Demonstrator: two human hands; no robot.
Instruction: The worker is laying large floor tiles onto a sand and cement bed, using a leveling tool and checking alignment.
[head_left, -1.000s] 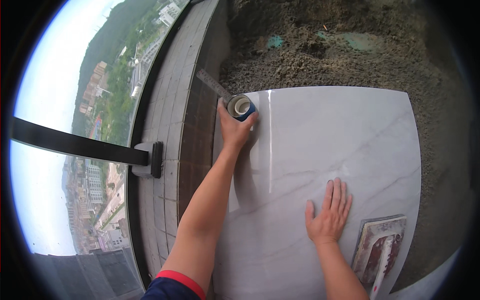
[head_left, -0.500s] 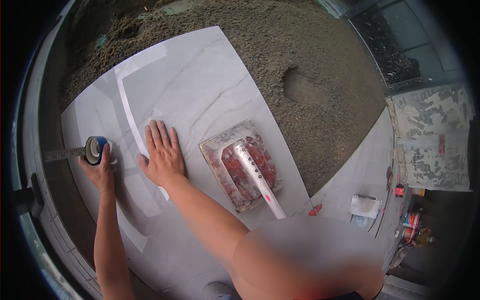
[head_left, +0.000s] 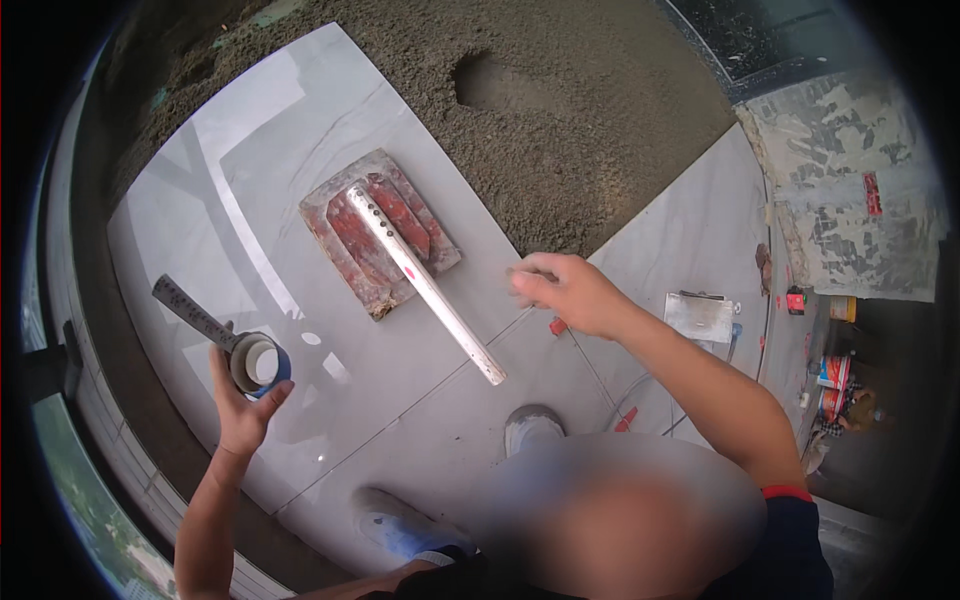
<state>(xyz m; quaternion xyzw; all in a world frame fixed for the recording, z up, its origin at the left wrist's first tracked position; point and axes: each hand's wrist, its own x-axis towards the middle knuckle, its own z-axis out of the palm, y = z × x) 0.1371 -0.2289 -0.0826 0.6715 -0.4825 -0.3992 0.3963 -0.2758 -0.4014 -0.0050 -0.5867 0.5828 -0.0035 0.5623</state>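
Note:
My left hand (head_left: 245,405) is wrapped round a blue cup-like ring (head_left: 262,362) with a white inside. A flat, dark-spotted strip (head_left: 195,312) juts from it like a handle. Both are held above a large glossy white tile (head_left: 270,190). On the tile rests a cement-smeared rectangular block tool (head_left: 380,235), red and grey, with a long pale tube handle (head_left: 440,315) pointing toward me. My right hand (head_left: 565,293) hovers off the tile's right edge, beyond the handle. Its fingers are loosely curled and blurred at the tips; nothing shows clearly in them.
Grey-brown sandy mortar (head_left: 610,120) with a hollow lies beyond the tile. My shoes (head_left: 533,425) stand on laid tiles. To the right are red pieces (head_left: 626,420), a metal plate-like tool (head_left: 700,316), a patchy board (head_left: 845,190) and buckets (head_left: 833,372).
My right hand has lifted off the tile and swung right past the block tool. My left hand has drawn closer with the blue ring, whose strip has tilted upward. The view has shifted.

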